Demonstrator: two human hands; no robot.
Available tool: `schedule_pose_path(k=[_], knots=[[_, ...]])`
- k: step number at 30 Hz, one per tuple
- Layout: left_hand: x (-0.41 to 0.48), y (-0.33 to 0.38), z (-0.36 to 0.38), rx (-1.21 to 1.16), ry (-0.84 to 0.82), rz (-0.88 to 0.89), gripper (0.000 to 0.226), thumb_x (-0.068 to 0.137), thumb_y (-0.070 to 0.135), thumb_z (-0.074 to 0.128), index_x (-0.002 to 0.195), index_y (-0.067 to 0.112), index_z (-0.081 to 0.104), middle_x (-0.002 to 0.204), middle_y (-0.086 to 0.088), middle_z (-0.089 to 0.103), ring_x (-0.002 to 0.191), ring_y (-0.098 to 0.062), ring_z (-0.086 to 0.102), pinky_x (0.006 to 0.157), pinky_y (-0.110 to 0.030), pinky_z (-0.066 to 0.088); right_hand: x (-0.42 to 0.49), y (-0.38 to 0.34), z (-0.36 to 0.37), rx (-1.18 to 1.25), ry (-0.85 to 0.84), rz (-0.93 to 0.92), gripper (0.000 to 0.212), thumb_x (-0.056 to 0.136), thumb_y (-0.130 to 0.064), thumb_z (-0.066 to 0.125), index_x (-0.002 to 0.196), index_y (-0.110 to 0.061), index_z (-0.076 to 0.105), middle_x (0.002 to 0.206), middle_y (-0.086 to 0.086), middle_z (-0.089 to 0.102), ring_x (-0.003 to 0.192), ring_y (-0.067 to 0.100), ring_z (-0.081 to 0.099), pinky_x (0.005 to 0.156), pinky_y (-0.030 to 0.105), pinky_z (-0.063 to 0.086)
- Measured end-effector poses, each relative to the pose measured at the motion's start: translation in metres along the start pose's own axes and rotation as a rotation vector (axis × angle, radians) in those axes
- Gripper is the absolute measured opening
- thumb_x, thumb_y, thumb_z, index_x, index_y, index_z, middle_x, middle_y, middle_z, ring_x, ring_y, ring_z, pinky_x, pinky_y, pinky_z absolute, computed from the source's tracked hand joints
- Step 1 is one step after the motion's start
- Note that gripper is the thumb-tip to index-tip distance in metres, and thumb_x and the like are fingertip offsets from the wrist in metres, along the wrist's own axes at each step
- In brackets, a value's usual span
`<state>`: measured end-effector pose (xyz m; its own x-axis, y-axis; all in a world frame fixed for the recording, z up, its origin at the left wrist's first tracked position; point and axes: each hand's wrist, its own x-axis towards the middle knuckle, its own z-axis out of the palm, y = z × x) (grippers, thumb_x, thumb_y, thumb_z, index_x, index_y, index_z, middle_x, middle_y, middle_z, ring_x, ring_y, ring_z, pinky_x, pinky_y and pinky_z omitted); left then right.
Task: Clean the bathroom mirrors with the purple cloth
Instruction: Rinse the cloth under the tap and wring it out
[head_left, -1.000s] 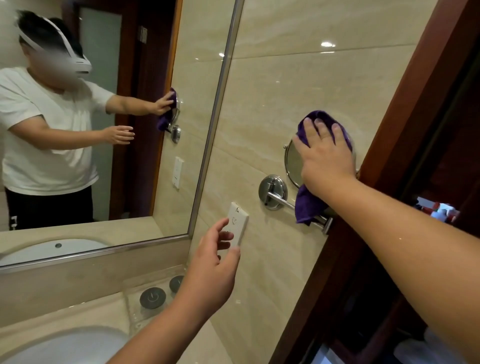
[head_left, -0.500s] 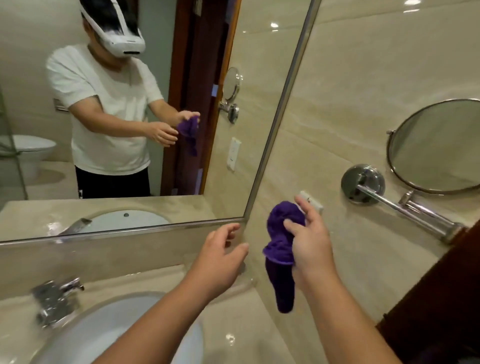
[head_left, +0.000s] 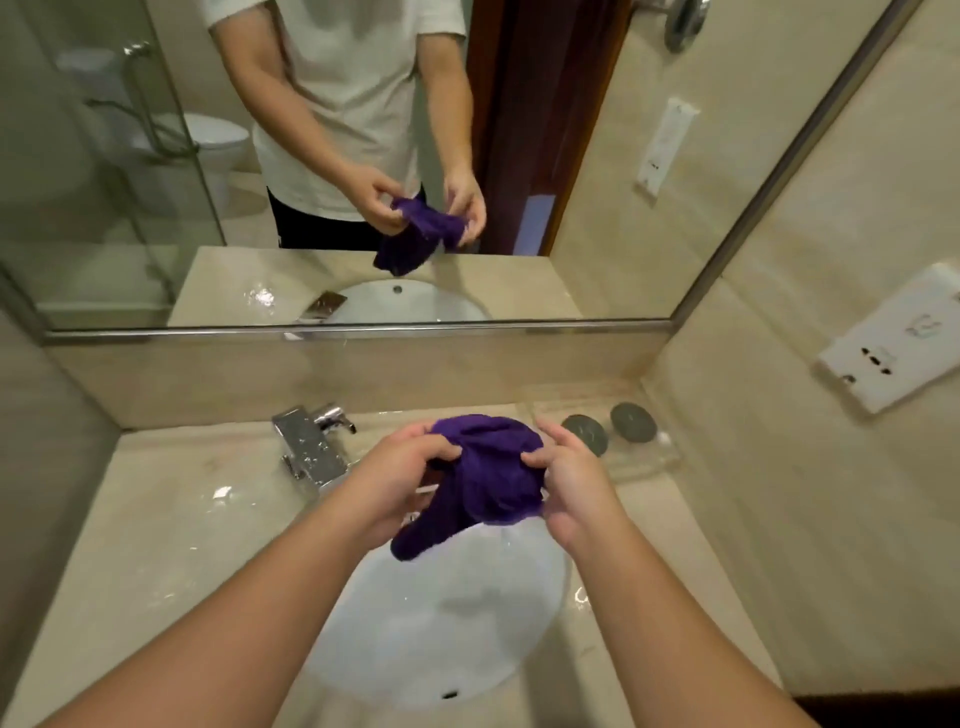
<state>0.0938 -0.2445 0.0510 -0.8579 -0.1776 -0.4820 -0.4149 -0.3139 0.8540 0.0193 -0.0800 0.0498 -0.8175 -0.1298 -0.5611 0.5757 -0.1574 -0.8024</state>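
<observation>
The purple cloth (head_left: 485, 480) is bunched between both hands above the white sink basin (head_left: 452, 618). My left hand (head_left: 400, 480) pinches its left side and my right hand (head_left: 571, 483) grips its right side; a tail of the cloth hangs down toward the basin. The large wall mirror (head_left: 130, 156) fills the upper half of the view and reflects a person holding the same cloth. The small round mirror on the side wall is out of view.
A chrome faucet (head_left: 311, 447) stands left of the hands. Two dark round lids (head_left: 608, 428) sit on a clear tray at the back right of the beige counter (head_left: 156, 545). A white wall socket (head_left: 893, 348) is on the right wall.
My right hand left the round side mirror and brought the cloth down over the sink. My left hand joined it and took hold. The view swung left and down.
</observation>
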Motion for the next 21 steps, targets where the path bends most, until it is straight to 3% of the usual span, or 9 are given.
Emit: schedule_pose_path(k=[3,5,8,11,13,15,17,21], knots=[[0.008,-0.006,-0.025,-0.012,-0.003,-0.023,0.019,0.084,0.001,0.054,0.083,0.019,0.059,0.081,-0.007,0.057,0.073,-0.024,0.054,0.073,-0.035,0.042,0.018,0.036,0.003,-0.061,0.057,0.05,0.068,0.081,0.017,0.05,0.133,-0.027,0.053,0.12,0.009,0.068,0.086,0.021,0.069,0.062,0.032,0.054],[0.012,-0.011,-0.03,0.003,-0.018,-0.033,0.021,0.085,-0.002,0.052,0.085,0.018,0.058,0.08,-0.009,0.059,0.073,-0.026,0.056,0.071,-0.035,0.044,0.025,0.056,0.005,-0.147,-0.013,0.081,0.076,0.08,0.012,0.055,0.138,-0.036,0.045,0.117,0.011,0.068,0.089,0.021,0.07,0.063,0.031,0.055],[0.019,-0.024,-0.028,0.019,-0.057,-0.041,0.031,0.087,-0.004,0.051,0.104,0.019,0.063,0.079,-0.005,0.061,0.072,-0.023,0.058,0.066,-0.032,0.044,0.034,0.081,0.005,-0.355,-0.26,0.163,0.084,0.072,0.004,0.058,0.143,-0.039,0.041,0.121,0.01,0.065,0.1,0.022,0.07,0.084,0.04,0.057],[0.031,-0.043,-0.029,-0.004,-0.043,-0.06,0.042,0.088,-0.005,0.05,0.119,0.02,0.064,0.083,-0.006,0.061,0.076,-0.023,0.057,0.058,-0.026,0.045,0.048,0.099,0.005,-0.541,-0.559,0.253,0.058,0.071,-0.003,0.061,0.125,-0.025,0.064,0.114,0.006,0.074,0.105,0.025,0.071,0.095,0.045,0.054],[0.039,-0.06,-0.037,-0.066,0.04,-0.099,0.039,0.09,-0.002,0.052,0.121,0.02,0.063,0.089,-0.009,0.064,0.079,-0.024,0.059,0.06,-0.027,0.047,0.061,0.108,0.007,-0.689,-0.636,0.277,0.035,0.079,-0.011,0.069,0.113,-0.019,0.07,0.107,0.003,0.077,0.102,0.022,0.073,0.096,0.043,0.055],[0.046,-0.082,-0.053,-0.155,0.184,-0.157,0.031,0.093,0.003,0.053,0.119,0.016,0.064,0.094,-0.01,0.071,0.078,-0.022,0.065,0.063,-0.028,0.051,0.076,0.117,0.011,-0.743,-0.603,0.292,0.027,0.082,-0.019,0.075,0.108,-0.017,0.069,0.1,0.0,0.078,0.093,0.018,0.074,0.085,0.037,0.059],[0.05,-0.105,-0.072,-0.292,0.378,-0.246,0.023,0.096,0.009,0.054,0.117,0.012,0.065,0.093,-0.008,0.075,0.074,-0.02,0.069,0.062,-0.029,0.054,0.092,0.123,0.019,-0.634,-0.551,0.34,0.024,0.084,-0.017,0.076,0.105,-0.015,0.065,0.094,0.0,0.078,0.083,0.016,0.075,0.071,0.032,0.056],[0.055,-0.138,-0.105,-0.644,0.657,-0.371,0.015,0.096,0.016,0.058,0.109,0.013,0.065,0.084,-0.007,0.076,0.074,-0.023,0.071,0.069,-0.037,0.058,0.115,0.132,0.055,-0.337,-0.505,0.474,0.023,0.085,0.002,0.064,0.102,-0.013,0.059,0.075,0.005,0.063,0.061,0.015,0.058,0.064,0.035,0.052]])
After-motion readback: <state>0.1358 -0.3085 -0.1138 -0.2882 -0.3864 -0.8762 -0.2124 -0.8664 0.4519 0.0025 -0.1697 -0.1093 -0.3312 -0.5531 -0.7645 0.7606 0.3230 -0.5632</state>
